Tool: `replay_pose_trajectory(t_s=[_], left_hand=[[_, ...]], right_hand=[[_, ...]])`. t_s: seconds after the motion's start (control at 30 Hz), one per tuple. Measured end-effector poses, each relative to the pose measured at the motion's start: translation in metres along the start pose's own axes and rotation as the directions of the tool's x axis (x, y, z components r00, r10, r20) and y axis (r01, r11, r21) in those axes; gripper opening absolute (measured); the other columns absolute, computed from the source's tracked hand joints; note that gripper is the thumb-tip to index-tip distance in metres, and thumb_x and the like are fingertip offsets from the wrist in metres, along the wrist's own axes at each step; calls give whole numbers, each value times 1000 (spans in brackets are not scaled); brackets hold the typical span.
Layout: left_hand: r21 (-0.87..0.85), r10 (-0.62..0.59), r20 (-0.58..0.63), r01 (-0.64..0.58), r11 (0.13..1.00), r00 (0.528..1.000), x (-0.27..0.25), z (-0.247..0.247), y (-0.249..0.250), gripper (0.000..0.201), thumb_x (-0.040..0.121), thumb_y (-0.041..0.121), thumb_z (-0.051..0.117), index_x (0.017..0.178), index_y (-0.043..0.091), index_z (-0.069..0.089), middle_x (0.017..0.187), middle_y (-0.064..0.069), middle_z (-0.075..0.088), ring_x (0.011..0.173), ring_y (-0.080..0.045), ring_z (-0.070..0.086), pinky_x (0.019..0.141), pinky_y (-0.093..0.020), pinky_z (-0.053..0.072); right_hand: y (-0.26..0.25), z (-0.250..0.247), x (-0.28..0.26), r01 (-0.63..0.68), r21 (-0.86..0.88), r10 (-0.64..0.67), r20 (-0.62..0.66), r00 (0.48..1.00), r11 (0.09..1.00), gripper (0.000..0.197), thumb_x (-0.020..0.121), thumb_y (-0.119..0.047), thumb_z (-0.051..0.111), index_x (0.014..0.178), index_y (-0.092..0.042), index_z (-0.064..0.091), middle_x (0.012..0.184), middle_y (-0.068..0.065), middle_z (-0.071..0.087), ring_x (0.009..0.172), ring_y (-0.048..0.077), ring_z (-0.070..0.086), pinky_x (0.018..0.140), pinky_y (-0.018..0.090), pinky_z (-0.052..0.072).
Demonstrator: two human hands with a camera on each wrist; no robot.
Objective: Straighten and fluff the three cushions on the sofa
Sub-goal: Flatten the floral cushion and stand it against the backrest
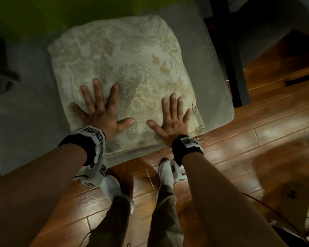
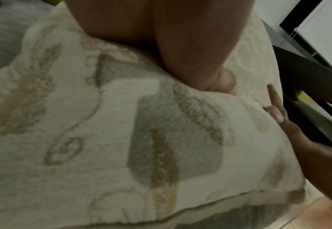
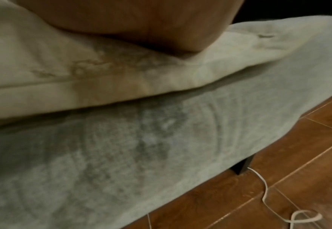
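A cream cushion (image 1: 125,68) with a beige floral pattern lies flat on the grey sofa seat (image 1: 216,82). My left hand (image 1: 101,113) presses its near left part, fingers spread and straight. My right hand (image 1: 173,118) presses its near right part, fingers likewise spread flat. In the left wrist view the cushion (image 2: 102,139) bulges under my palm, and the right hand's fingers (image 2: 276,114) show at its far edge. From the right wrist, the cushion (image 3: 83,69) is dented under my palm above the sofa seat (image 3: 122,155). Only this one cushion is in view.
The sofa's front edge runs just before my white shoes (image 1: 112,188) on the wooden floor (image 1: 257,139). A dark frame (image 1: 227,50) stands at the sofa's right end. A white cord (image 3: 267,193) lies on the floor by a sofa leg (image 3: 239,168). A dark object (image 1: 2,75) lies at the left.
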State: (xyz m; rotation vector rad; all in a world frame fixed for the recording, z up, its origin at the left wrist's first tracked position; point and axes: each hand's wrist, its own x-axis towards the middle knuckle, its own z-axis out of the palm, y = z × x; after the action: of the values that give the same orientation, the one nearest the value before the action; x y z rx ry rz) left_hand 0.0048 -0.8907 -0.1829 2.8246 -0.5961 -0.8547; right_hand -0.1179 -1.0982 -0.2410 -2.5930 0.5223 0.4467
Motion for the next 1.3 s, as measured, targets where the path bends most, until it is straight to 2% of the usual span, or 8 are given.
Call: replay_pose_trajectory(t_s=[0.27, 0.4, 0.5, 0.6, 0.77, 0.93, 1.17, 1.3], left_hand=[[28, -57, -89, 60, 998, 994, -2, 6, 9, 116, 71, 90, 39, 138, 46, -44, 153, -9, -47, 143, -44, -35, 109, -76, -9], [-3, -128, -86, 128, 992, 988, -2, 5, 9, 115, 73, 88, 42, 144, 44, -38, 153, -9, -47, 142, -43, -37, 110, -76, -8], [-38, -137, -115, 133, 990, 984, -10, 3, 9, 109, 76, 87, 38, 143, 47, -38, 153, -7, -47, 144, -43, -35, 111, -76, -4], [-59, -135, -147, 128, 990, 980, -23, 3, 0, 108, 75, 88, 35, 142, 47, -39, 153, -3, -49, 144, -39, -35, 116, -71, -1], [-227, -228, -241, 173, 958, 943, -52, 24, -4, 92, 83, 87, 25, 151, 47, -24, 162, 4, -33, 152, -27, -22, 123, -57, 6], [-534, -454, -3, 382, 754, 891, -68, 61, -2, 92, 82, 87, 25, 149, 49, -27, 160, 17, -32, 152, -12, -20, 125, -45, -2], [-449, -493, 107, 484, 751, 864, -85, 73, -32, 98, 78, 86, 3, 159, 32, -9, 167, 14, -11, 155, -17, -3, 123, -48, 7], [-834, -608, 49, 367, 411, 792, -106, 62, -37, 75, 95, 63, 44, 157, 30, 20, 165, 2, 14, 145, -25, 33, 105, -27, 28]], right_hand=[[4, -40, -29, 16, -47, -15, 15, 1000, 999, 82, 103, -55, 37, 152, -45, -28, 164, -10, -34, 152, 23, -29, 119, 69, -10], [-45, -71, -51, 206, -34, -209, -152, 966, 978, 118, 73, -11, 66, 161, -26, -11, 170, 6, -17, 155, 30, -21, 121, 68, -2], [-77, -80, -31, 460, -109, -471, -120, 874, 881, 100, 86, -34, 62, 162, -27, -3, 168, -4, -15, 155, 24, -21, 121, 65, -7], [-75, -77, 4, 459, -193, -472, -27, 881, 867, 70, 103, -52, 35, 162, -34, 1, 169, -9, -17, 155, 17, -21, 120, 66, -5], [-59, -64, 30, 431, -254, -438, 33, 898, 866, 69, 102, -60, 21, 155, -44, -21, 163, -16, -32, 150, 12, -31, 121, 60, -14], [-53, -50, 36, 413, -269, -416, 51, 908, 870, 70, 103, -59, 17, 149, -44, -33, 160, -13, -40, 148, 13, -36, 120, 59, -19], [-53, -36, 43, 407, -291, -429, -12, 903, 866, 71, 104, -56, 18, 151, -39, -33, 162, -7, -38, 150, 17, -34, 121, 63, -10], [-59, -51, 42, 396, -248, -423, -62, 904, 884, 73, 105, -54, 26, 157, -35, -20, 168, -4, -23, 152, 18, -28, 119, 67, -5]])
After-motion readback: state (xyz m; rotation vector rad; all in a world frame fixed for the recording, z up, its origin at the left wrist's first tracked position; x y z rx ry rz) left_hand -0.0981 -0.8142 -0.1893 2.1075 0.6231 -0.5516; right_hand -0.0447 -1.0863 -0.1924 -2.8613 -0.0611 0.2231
